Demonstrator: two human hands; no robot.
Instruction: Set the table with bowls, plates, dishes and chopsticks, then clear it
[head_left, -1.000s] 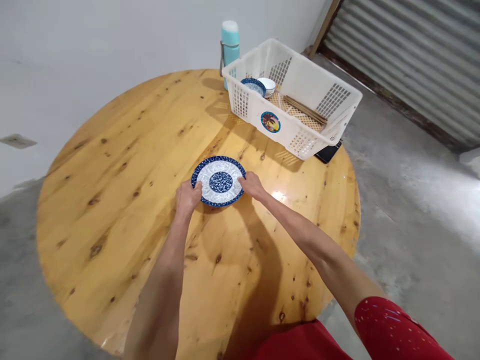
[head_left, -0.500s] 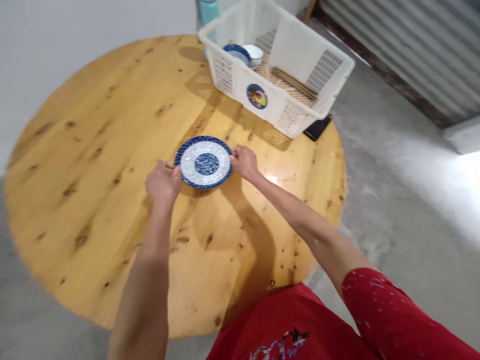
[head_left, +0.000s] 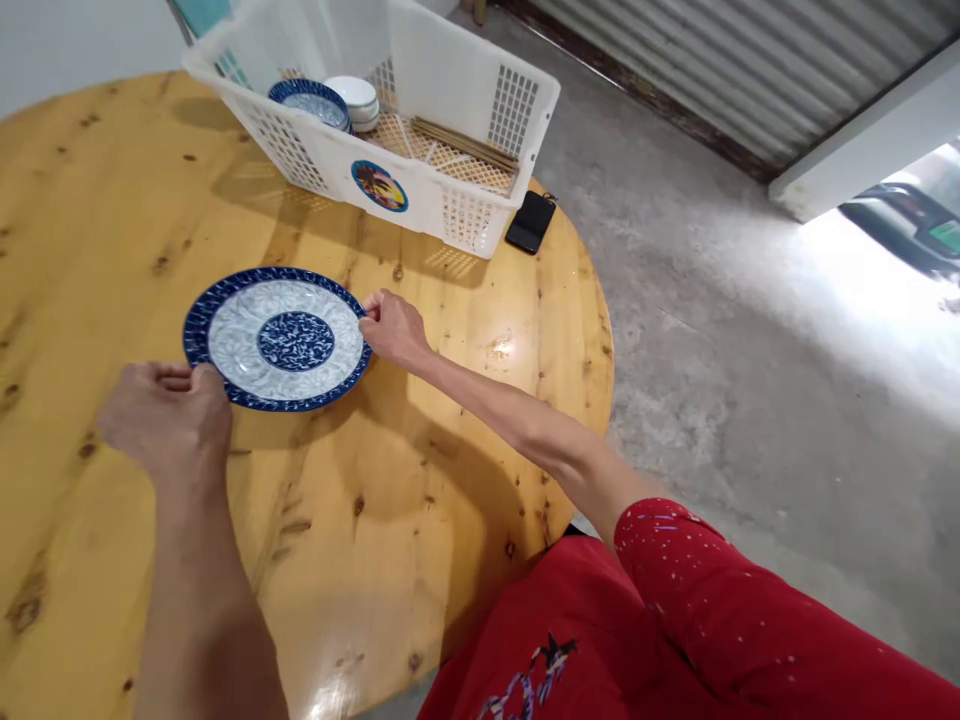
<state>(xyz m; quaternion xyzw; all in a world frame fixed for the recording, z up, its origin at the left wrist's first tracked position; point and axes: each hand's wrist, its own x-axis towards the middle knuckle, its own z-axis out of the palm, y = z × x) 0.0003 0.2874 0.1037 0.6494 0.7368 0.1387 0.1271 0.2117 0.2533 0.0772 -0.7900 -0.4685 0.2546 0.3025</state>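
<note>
A round plate (head_left: 232, 335) with a dark blue rim, a pale grey band and a dark blue centre is held over the wooden table. My left hand (head_left: 176, 415) pinches its near left rim, the fingers closed. On the opposite side, my right hand (head_left: 395, 328) grips the right rim between thumb and fingers. The plate is slightly tilted, and its shadow falls on the wood below.
Beyond the plate stands a white plastic basket (head_left: 420, 215) holding blue-patterned dishes (head_left: 309, 100), stacked white bowls (head_left: 355, 95) and chopsticks (head_left: 465, 143). A black phone (head_left: 531, 222) lies by its right corner. The round table (head_left: 465, 420) ends at the right above a concrete floor.
The plate has come up closer to me, looking larger, with both hands still on its rim. My view has swung to the right, so the basket and table appear further left.
</note>
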